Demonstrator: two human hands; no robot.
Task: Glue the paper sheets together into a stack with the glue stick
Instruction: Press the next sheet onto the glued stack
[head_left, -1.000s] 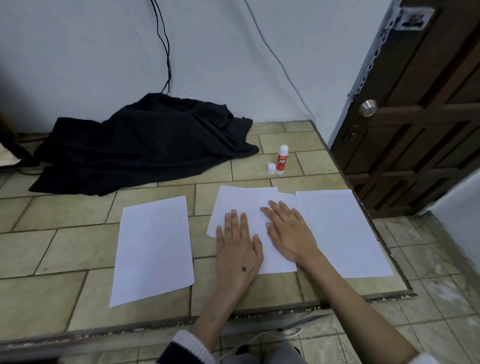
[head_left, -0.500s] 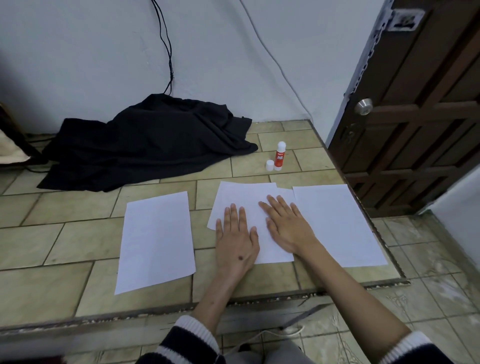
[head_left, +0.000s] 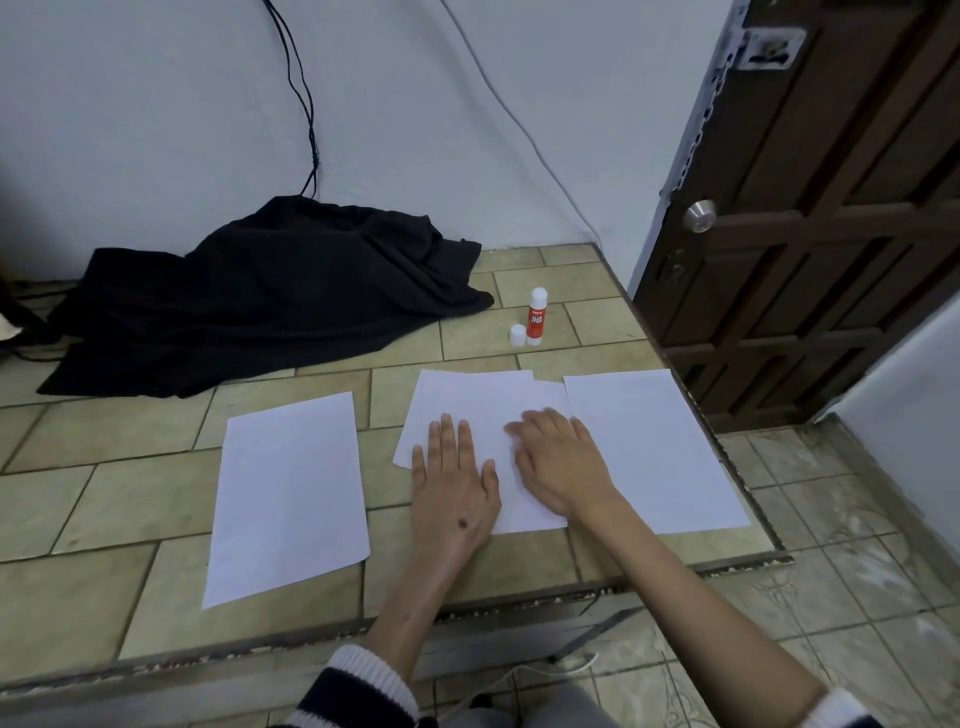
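A middle stack of white sheets (head_left: 478, 400) lies on the tiled ledge (head_left: 104, 499), its layers slightly askew at the top right corner. My left hand (head_left: 454, 483) lies flat on the stack's lower left part, fingers straight. My right hand (head_left: 563, 462) presses flat on the stack's right side, slightly blurred. A single sheet (head_left: 288, 493) lies to the left and another sheet (head_left: 649, 447) to the right. The red-and-white glue stick (head_left: 536, 317) stands upright behind the stack, with its white cap (head_left: 517, 335) beside it.
A black cloth (head_left: 260, 296) is heaped at the back left against the wall, with cables running up from it. A dark wooden door (head_left: 810, 208) stands at the right. The ledge's front edge drops to a lower tiled floor (head_left: 841, 597).
My right hand has slid a little across the stack and is blurred with motion. My left hand stays flat in the same spot. The view has shifted slightly.
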